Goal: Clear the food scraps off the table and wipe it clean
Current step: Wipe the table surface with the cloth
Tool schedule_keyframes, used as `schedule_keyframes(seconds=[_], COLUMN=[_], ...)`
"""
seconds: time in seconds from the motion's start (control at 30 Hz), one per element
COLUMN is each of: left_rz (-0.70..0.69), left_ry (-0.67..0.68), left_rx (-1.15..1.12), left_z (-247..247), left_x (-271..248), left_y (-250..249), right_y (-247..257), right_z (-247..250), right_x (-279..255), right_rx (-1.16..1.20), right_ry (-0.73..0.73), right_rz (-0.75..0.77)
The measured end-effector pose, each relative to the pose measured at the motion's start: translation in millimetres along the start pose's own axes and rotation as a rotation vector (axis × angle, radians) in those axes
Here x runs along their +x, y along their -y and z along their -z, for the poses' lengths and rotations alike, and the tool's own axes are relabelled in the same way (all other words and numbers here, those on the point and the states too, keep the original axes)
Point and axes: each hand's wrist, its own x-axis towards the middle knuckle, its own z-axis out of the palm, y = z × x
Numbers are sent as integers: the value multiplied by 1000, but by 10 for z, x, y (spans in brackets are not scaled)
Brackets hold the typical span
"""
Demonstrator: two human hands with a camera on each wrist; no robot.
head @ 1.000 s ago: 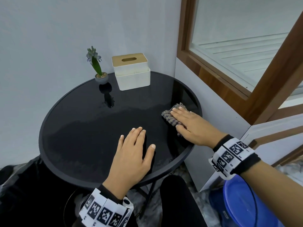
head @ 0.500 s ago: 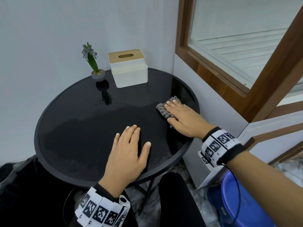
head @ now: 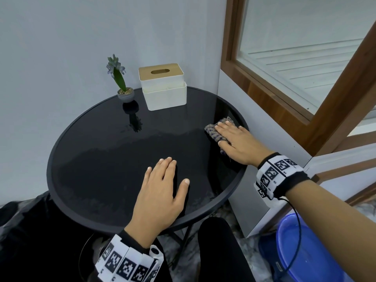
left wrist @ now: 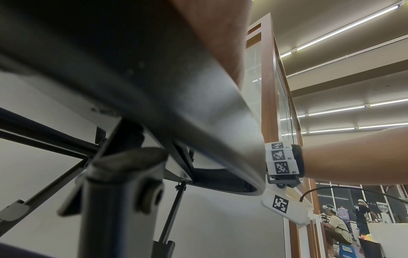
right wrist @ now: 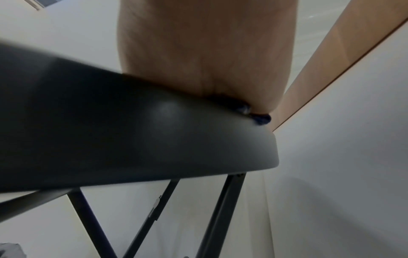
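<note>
A round black glass table fills the head view, with a wet sheen over its near half. My right hand lies flat on a grey knitted cloth at the table's right edge, fingers straight, pressing it down. My left hand rests palm-down with spread fingers on the glass near the front edge. No food scraps show on the top. Both wrist views look up from below the table rim; a bit of cloth peeks out under my right palm.
A small potted plant and a white tissue box with a wooden lid stand at the table's back. A wood-framed window and wall close in on the right. A blue basin sits on the floor at lower right.
My right hand has slid the cloth a little farther back along the table's right edge. My left hand has stayed flat in the same spot on the glass.
</note>
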Motion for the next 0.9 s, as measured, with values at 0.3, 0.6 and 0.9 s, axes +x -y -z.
schedule_keyframes(seconds=[0.3, 0.6, 0.9], left_rz=[-1, 32, 60], left_ry=[-10, -14, -63], left_rx=[-49, -76, -105], left_z=[31, 168, 498], left_x=[-4, 27, 75], left_y=[-1, 26, 105], right_y=[3, 255, 574], right_z=[-13, 28, 204], right_x=[-36, -160, -139], right_rx=[11, 51, 125], right_ry=[-58, -192, -200], right_rz=[28, -3, 81])
